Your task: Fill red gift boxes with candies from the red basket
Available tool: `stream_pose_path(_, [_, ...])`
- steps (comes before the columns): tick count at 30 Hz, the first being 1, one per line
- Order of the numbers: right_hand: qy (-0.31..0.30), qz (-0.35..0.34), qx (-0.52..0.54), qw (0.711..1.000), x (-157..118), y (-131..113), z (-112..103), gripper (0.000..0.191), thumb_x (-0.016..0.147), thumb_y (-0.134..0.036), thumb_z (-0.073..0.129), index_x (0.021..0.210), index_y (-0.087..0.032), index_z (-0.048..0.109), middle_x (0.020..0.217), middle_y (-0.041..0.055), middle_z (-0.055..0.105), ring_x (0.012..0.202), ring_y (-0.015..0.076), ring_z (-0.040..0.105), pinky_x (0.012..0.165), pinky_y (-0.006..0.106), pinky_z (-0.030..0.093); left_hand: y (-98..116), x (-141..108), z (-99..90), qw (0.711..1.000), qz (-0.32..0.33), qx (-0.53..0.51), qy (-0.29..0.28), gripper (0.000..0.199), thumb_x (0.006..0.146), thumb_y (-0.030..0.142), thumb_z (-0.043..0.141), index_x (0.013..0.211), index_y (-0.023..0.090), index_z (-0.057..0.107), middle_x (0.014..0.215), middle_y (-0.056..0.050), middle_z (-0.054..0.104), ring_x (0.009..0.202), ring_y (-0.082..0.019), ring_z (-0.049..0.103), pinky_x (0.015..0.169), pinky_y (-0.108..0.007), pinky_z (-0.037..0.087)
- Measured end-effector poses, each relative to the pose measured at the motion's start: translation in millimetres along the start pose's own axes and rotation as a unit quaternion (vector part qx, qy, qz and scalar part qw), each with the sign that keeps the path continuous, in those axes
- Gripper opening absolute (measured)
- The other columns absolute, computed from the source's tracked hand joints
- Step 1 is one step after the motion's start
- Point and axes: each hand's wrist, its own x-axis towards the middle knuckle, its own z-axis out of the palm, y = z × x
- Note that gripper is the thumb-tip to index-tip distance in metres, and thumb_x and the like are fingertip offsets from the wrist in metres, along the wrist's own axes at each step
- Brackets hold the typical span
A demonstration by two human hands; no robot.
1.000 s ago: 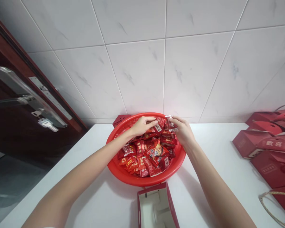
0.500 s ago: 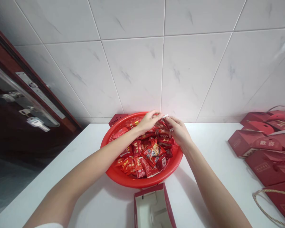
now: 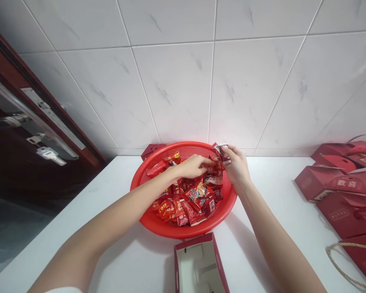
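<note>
While the right hand's (image 3: 238, 167) thumb and fingers pinch a small red packet with a checkered edge (image 3: 225, 154) above the basket's upper-right rim, the left hand's (image 3: 192, 167) fingers curl down at the packets just beside it; whether they grip one, I cannot tell. Under both hands, red wrapped packets (image 3: 183, 205) fill the red basket (image 3: 184, 232) at the centre of the frame, its perforated wall showing along the top. The basket's far edge comes close to the tiled wall (image 3: 177, 93), with part of a dark red box (image 3: 152, 149) at its upper left. Just below the near rim, an open box (image 3: 195, 241) runs off the bottom edge. White tabletop (image 3: 122, 256) stretches left of the basket to a slanting edge near the door (image 3: 6, 175), and right, past the right forearm, to the red gift boxes (image 3: 320, 183) and a rope handle (image 3: 332, 264) at the right edge.
</note>
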Motion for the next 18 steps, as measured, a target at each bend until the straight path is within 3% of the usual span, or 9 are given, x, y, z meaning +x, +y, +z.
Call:
stream_pose_path(3, [-0.003, -0.004, 0.002, 1.0, 1, 1, -1, 0.025, 0.053, -0.032, 0.083, 0.068, -0.02, 0.066, 0.065, -0.0035, 0.065, 0.06, 0.0118, 0.057, 0.058, 0.027, 0.05, -2, 1, -2.4, 0.999, -0.022, 0.031, -0.021, 0.035, 0.08, 0.007, 0.058, 0.106, 0.02, 0.078, 0.111, -0.004, 0.079, 0.103, -0.02, 0.072, 0.092, -0.027, 0.049])
stream_pose_path(6, [-0.006, -0.009, -0.004, 1.0, 3, 2, -2, 0.022, 0.055, -0.032, 0.081, 0.068, -0.02, 0.067, 0.064, -0.0036, 0.064, 0.059, 0.0122, 0.056, 0.058, 0.026, 0.048, 1, 0, 2.2, 0.994, -0.047, 0.09, -0.049, 0.015, 0.082, 0.02, 0.065, 0.09, 0.021, 0.078, 0.087, -0.002, 0.078, 0.083, -0.021, 0.072, 0.078, -0.028, 0.049])
stream_pose_path(10, [-0.015, -0.014, -0.013, 1.0, 3, 3, -4, 0.024, 0.054, -0.032, 0.083, 0.072, -0.02, 0.071, 0.069, -0.0029, 0.067, 0.061, 0.0118, 0.055, 0.057, 0.025, 0.044, 8, 0, 12.9, 0.987, -0.051, 0.153, -0.024, 0.012, 0.082, 0.031, 0.069, 0.073, 0.023, 0.073, 0.063, -0.002, 0.064, 0.064, -0.022, 0.062, 0.061, -0.028, 0.04])
stream_pose_path(14, [-0.02, -0.016, -0.031, 0.999, 2, 3, -4, 0.025, 0.055, -0.032, 0.083, 0.074, -0.02, 0.072, 0.07, -0.0027, 0.068, 0.062, 0.0126, 0.055, 0.058, 0.026, 0.044, 8, -1, 15.1, 0.984, -0.031, 0.167, -0.047, 0.017, 0.081, 0.038, 0.072, 0.087, 0.023, 0.076, 0.082, -0.007, 0.07, 0.08, -0.027, 0.062, 0.068, -0.031, 0.042])
stream_pose_path(18, [-0.013, -0.014, -0.029, 0.999, 1, 2, -4, 0.026, 0.056, -0.033, 0.083, 0.077, -0.021, 0.072, 0.072, -0.0024, 0.068, 0.064, 0.0134, 0.056, 0.06, 0.027, 0.045, 5, -4, 16.4, 0.982, -0.002, 0.164, -0.095, 0.042, 0.072, 0.035, 0.082, 0.111, 0.021, 0.075, 0.115, -0.012, 0.071, 0.109, -0.034, 0.058, 0.09, -0.038, 0.043])
